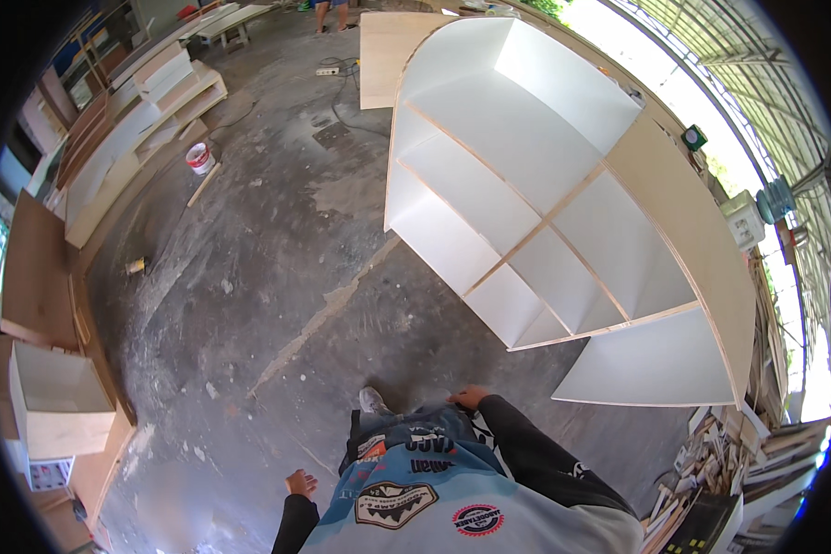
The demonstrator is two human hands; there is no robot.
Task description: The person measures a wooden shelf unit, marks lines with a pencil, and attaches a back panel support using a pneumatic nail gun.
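My left hand point(301, 482) hangs beside my body over the concrete floor, fingers loosely apart and holding nothing. At the front of my clothing is my right hand point(472, 396); its fingers point left, partly hidden, and their grip does not show. A large wooden shelf unit point(563, 217) with white inner faces and several compartments is ahead to the right, nearest my right hand but apart from it. Its plywood side panel point(683, 212) curves along the right. One shoe point(372, 400) shows below me.
Wooden cabinets point(143, 129) line the left, near a paint bucket point(199, 159) and a stick point(203, 185). A small yellow can point(136, 266) stands closer. A power strip point(328, 71) and cable lie ahead. Wood offcuts point(711, 452) pile at the lower right. Another person's legs point(331, 14) show far off.
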